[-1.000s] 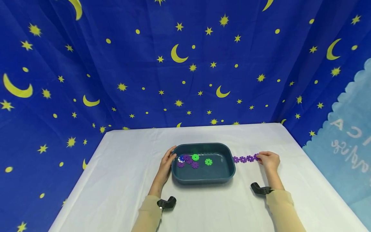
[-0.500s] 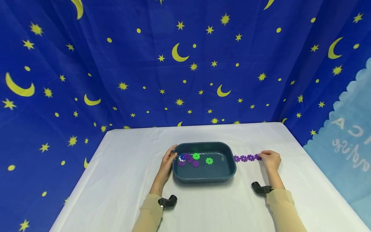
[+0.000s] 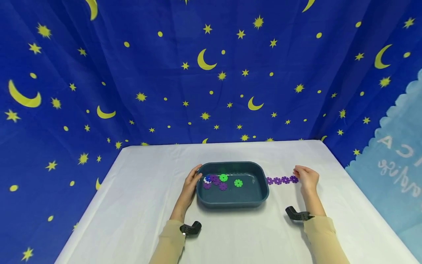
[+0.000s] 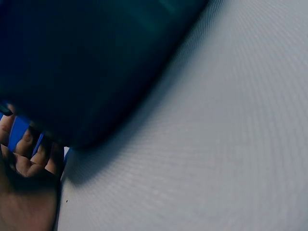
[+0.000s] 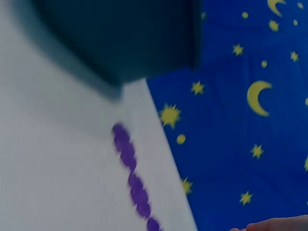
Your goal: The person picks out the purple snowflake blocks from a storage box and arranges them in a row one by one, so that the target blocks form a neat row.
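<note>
Purple discs [image 3: 278,180] lay right of the tub [image 3: 232,205]. The left hand [image 3: 190,182] gripped its wall; the right hand [image 3: 308,177], farther right, had curled fingers.

Deep blue fabric [image 3: 178,84] hangs behind and along both sides in soft vertical folds, printed with yellow crescent moons [image 3: 207,67], pointed stars [image 3: 205,116] and small dots [image 3: 211,92]. At the right, a pale blue panel [image 3: 392,128] with a scalloped edge overlaps it, bearing white lettering [image 3: 404,156] that reads reversed. Smooth white cloth [image 3: 148,190] covers the tabletop [image 3: 138,220], its far corners rounded, under fairly even light with soft shadows.
</note>
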`<control>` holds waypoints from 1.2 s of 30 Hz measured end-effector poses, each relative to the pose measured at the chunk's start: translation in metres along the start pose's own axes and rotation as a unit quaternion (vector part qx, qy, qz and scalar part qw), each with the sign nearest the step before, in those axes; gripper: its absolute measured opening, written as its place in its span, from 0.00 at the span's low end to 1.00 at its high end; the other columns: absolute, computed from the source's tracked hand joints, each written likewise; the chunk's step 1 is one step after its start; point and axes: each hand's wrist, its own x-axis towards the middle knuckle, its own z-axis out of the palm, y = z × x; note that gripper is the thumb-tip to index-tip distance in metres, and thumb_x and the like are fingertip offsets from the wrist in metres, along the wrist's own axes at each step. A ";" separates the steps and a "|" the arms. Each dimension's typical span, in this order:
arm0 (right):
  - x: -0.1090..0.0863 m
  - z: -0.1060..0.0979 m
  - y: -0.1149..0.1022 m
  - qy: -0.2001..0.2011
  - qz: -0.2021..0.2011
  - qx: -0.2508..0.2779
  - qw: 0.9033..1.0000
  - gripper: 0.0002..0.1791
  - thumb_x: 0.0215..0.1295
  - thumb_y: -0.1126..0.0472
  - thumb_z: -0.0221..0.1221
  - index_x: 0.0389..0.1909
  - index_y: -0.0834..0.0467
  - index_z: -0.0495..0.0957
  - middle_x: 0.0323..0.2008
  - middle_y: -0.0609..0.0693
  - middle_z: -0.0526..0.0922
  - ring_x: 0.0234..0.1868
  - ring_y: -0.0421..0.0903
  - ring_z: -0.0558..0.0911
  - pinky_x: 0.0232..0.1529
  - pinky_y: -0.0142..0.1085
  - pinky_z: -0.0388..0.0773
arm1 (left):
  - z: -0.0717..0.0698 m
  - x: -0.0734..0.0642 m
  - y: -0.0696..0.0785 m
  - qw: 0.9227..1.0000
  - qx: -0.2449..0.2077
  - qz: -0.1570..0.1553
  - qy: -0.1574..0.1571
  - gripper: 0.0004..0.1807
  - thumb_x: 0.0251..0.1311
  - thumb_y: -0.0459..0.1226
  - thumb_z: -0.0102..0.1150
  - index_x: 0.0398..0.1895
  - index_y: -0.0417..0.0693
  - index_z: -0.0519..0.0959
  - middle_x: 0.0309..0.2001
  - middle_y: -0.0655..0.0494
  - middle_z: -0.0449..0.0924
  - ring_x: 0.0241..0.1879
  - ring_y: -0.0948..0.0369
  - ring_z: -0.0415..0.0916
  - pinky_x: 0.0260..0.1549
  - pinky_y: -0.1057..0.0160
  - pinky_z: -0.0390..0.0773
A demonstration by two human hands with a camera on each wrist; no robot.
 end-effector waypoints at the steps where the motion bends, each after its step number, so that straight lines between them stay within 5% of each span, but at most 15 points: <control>1: -0.002 0.001 -0.003 -0.004 0.004 0.007 1.000 0.07 0.63 0.71 0.54 0.29 0.59 0.79 0.14 0.35 0.77 0.20 0.30 0.79 0.29 0.22 0.78 | 0.000 0.000 0.000 1.000 0.000 -0.001 -0.001 0.25 0.70 0.36 0.45 0.69 0.45 0.62 0.68 0.44 0.60 0.63 0.57 0.57 0.67 0.53 0.53; 9: -0.016 0.026 -0.017 -0.058 0.005 0.008 0.998 0.16 0.65 0.70 0.53 0.50 0.76 0.73 0.18 0.36 0.78 0.23 0.30 0.79 0.32 0.21 0.78 | -0.001 -0.001 -0.001 1.000 0.002 0.002 0.003 0.25 0.70 0.36 0.45 0.69 0.46 0.63 0.66 0.45 0.63 0.59 0.61 0.61 0.63 0.59 0.58; 19: -0.041 0.065 -0.036 -0.142 -0.007 0.047 0.989 0.05 0.65 0.70 0.55 0.33 0.63 0.79 0.18 0.38 0.81 0.24 0.33 0.81 0.33 0.23 0.79 | 0.000 0.001 0.000 1.000 0.001 0.005 -0.010 0.26 0.70 0.36 0.46 0.70 0.43 0.61 0.73 0.43 0.53 0.72 0.50 0.47 0.70 0.45 0.48; 26: -0.053 0.095 -0.040 -0.187 -0.017 0.025 0.982 0.13 0.65 0.70 0.54 0.45 0.77 0.75 0.18 0.37 0.81 0.24 0.32 0.81 0.33 0.25 0.80 | -0.002 0.000 0.001 1.000 0.001 0.007 -0.010 0.26 0.70 0.36 0.46 0.70 0.42 0.60 0.74 0.44 0.50 0.74 0.49 0.44 0.71 0.44 0.45; 36: -0.065 0.133 -0.026 -0.244 -0.019 -0.015 0.969 0.15 0.63 0.71 0.56 0.46 0.79 0.74 0.20 0.39 0.81 0.23 0.33 0.81 0.31 0.26 0.80 | -0.003 0.001 0.000 1.000 -0.001 0.014 -0.015 0.26 0.70 0.36 0.46 0.70 0.42 0.61 0.74 0.43 0.51 0.74 0.48 0.44 0.71 0.44 0.46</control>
